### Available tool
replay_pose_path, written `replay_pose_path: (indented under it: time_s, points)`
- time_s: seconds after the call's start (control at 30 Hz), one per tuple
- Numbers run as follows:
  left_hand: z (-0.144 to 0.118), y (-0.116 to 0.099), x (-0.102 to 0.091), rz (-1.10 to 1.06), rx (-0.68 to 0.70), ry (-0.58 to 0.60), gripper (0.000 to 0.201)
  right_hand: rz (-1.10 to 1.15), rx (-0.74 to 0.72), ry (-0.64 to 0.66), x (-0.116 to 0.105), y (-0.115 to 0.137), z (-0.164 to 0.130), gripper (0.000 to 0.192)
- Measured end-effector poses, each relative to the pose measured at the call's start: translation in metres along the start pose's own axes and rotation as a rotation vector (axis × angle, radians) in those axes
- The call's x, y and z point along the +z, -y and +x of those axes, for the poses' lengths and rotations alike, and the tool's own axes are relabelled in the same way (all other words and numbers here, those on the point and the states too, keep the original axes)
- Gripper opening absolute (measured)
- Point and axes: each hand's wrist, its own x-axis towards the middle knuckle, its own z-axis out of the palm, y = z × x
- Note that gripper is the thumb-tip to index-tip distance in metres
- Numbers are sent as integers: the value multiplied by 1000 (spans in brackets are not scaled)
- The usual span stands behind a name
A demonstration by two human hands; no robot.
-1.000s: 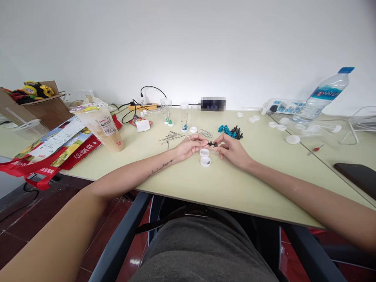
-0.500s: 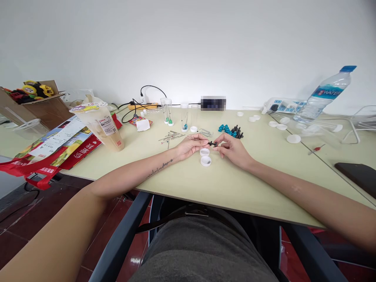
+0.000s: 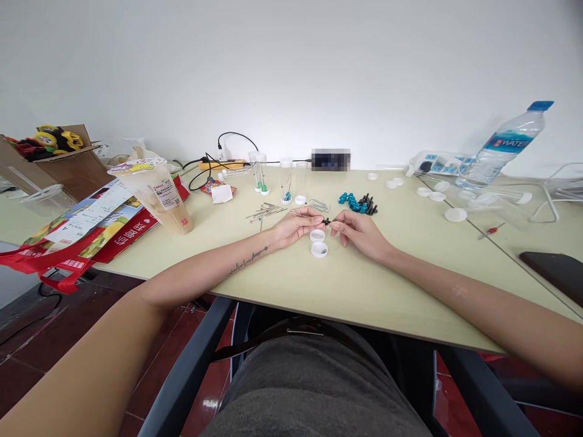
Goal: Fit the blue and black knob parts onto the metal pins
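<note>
**Both hands pinch one small black part above the white caps**

Pinched between fingertips of both hands: a small black part, dark and knobby, too small to tell its exact form; left hand has thumb and forefinger closed on its left end, right hand has thumb and forefinger closed on its right end; other fingers loosely curled; both wrists rest on the table, a pale yellow-green matte top.

Part sits just above two round white plastic caps lying open side up, one touching the other; the nearer cap has something small and dark inside, can't tell what.

Behind the hands: a loose cluster of teal and black beads, glossy and rounded, near the right hand; a scatter of thin metal pins beside the left hand; clear cylindrical tubes standing upright, some with small green or blue bits at the bottom.

Left side: tall translucent plastic drink cup with sealed printed film lid, milky beige contents; red printed bag lying flat beside it; brown cardboard box at the far edge.

Right side: more white caps scattered flat; clear water bottle with blue cap, tilted; white power strip behind it; black flat phone at the right edge.
</note>
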Motion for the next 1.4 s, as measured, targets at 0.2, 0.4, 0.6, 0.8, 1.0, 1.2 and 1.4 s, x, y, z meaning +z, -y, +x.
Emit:
replay_pose_path:
  time_s: [0.2,0.4,0.6,0.8,1.0,1.2,1.4]
  points:
    - [0,0,0,8,-4,9,13,24,14,55,0,-1,0,40]
    - [1,0,-1,15,3,-5,15,53,1,-19,1,-4,1,27]
    - [0,0,-1,10,5,10,15,31,4,16,1,-2,1,26]
    - [-1,-1,1,7,-19,4,14,34,24,62,0,-2,0,41]
    - [1,1,-2,21,7,6,14,58,-2,19,1,-3,0,30]
    - [1,1,-2,21,3,9,12,82,9,40,1,-4,1,32]
    - [0,0,-1,11,2,8,13,44,21,57,1,-2,1,35]
